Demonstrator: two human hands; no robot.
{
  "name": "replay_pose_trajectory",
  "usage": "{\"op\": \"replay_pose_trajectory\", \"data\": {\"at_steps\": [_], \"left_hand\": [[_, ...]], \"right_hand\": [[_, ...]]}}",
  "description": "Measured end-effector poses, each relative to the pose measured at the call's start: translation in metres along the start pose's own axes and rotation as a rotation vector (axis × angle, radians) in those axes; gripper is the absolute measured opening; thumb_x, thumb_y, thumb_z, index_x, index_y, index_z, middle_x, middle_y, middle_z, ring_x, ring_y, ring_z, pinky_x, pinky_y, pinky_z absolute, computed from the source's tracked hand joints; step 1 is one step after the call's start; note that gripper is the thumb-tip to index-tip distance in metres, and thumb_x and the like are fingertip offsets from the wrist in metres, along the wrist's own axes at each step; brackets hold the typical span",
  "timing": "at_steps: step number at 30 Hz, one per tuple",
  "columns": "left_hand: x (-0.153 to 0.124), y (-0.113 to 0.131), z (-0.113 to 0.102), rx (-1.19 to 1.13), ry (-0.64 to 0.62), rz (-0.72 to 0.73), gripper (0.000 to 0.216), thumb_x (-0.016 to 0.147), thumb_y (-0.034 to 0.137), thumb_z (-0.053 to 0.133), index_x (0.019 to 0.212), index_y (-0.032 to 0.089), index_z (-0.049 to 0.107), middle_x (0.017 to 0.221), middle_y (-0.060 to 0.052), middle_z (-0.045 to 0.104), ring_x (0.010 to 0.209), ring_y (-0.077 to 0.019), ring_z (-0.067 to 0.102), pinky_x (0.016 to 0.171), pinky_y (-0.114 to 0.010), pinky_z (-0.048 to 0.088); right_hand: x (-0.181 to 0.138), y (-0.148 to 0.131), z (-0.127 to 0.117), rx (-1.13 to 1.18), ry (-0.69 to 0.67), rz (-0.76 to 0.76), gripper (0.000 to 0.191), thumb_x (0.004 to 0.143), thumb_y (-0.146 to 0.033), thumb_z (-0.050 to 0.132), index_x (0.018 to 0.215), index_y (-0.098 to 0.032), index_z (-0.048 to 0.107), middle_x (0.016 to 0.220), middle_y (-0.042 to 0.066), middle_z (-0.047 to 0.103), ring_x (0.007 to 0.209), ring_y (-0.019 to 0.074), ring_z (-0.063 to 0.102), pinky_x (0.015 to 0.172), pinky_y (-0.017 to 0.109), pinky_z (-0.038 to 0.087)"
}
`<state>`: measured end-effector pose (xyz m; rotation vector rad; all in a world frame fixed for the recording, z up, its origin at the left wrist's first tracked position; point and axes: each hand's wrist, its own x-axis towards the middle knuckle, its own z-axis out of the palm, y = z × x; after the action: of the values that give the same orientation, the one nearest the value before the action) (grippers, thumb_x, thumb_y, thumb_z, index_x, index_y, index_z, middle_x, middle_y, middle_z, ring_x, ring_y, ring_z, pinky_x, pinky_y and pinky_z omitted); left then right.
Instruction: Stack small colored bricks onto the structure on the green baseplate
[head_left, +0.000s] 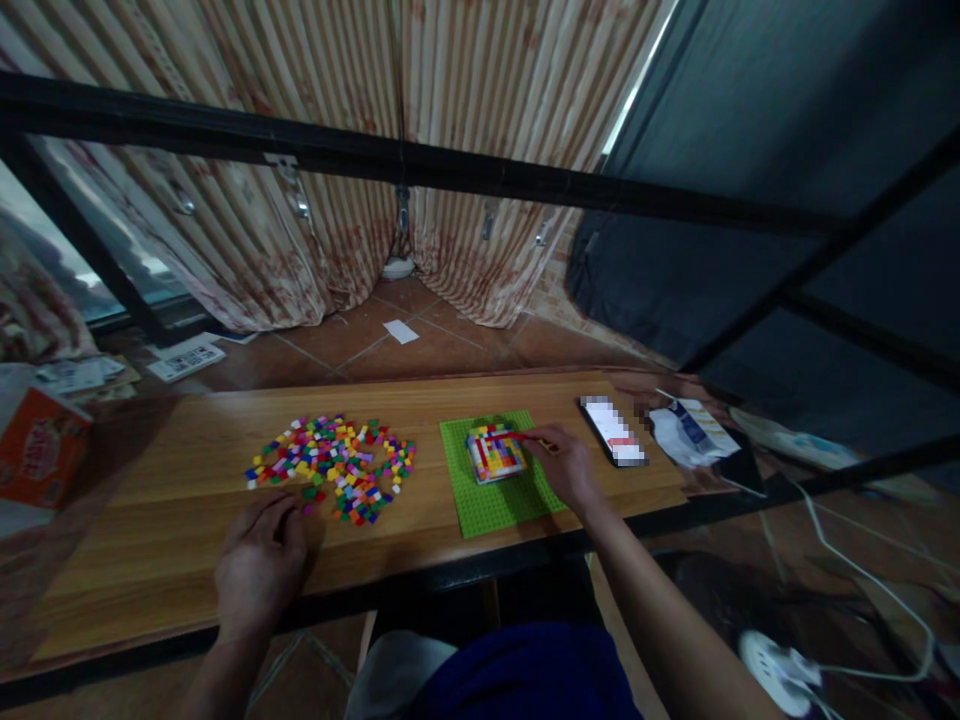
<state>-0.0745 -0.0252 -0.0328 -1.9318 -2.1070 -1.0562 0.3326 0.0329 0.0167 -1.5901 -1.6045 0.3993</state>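
- Although both hands are over the table [150, 520], the right hand [568, 470] is far nearer the small brick build [496, 457], which lies just to its left.
- The build sits on the green baseplate [480, 515], left of that plate's middle and towards its far edge; its outline looks close to square, so I can't pick out a long axis.
- A thin red piece [517, 436] reaches from the right fingertips, its length running roughly left to right over the far part of the build; whether it touches the bricks below, I can't tell from here.
- Thumb and finger of the right hand are together, pinched on the near end of that red piece, with the forearm slanting in from the lower right and the hand coming in over the baseplate's right side.
- The left hand [262, 565] is well apart from the build, resting low by the near-left side of the loose bricks [304, 467], its back upward and its fingers curled towards a few strays; I can't tell whether the fingertips hold one.
- Beyond the right hand, a phone [615, 430] lies on the table, tilted away from the baseplate.
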Motion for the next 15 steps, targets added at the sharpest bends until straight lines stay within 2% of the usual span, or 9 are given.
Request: {"op": "replay_pose_trajectory", "data": {"at_steps": [5,15], "left_hand": [[0.000,-0.002,0.001,-0.007,-0.009,-0.017,0.026,0.087,0.036,0.047,0.090,0.020,0.067,0.103,-0.011,0.071,0.099,-0.0269,0.066,0.093,-0.043,0.054],[0.000,-0.007,0.003,0.003,-0.005,0.042,0.028,0.088,0.037,0.048,0.090,0.016,0.066,0.100,-0.012,0.071,0.096,-0.0258,0.066,0.091,-0.042,0.055]], "right_hand": [[0.024,-0.009,0.006,-0.060,-0.139,-0.097,0.020,0.086,-0.036,0.062,0.084,-0.025,0.079,0.088,0.006,0.070,0.087,0.0205,0.063,0.083,0.034,0.048],[0.041,-0.007,0.011,-0.077,-0.240,-0.080,0.013,0.077,-0.026,0.066,0.079,-0.026,0.079,0.085,0.003,0.071,0.082,0.0190,0.064,0.080,0.032,0.048]]}}
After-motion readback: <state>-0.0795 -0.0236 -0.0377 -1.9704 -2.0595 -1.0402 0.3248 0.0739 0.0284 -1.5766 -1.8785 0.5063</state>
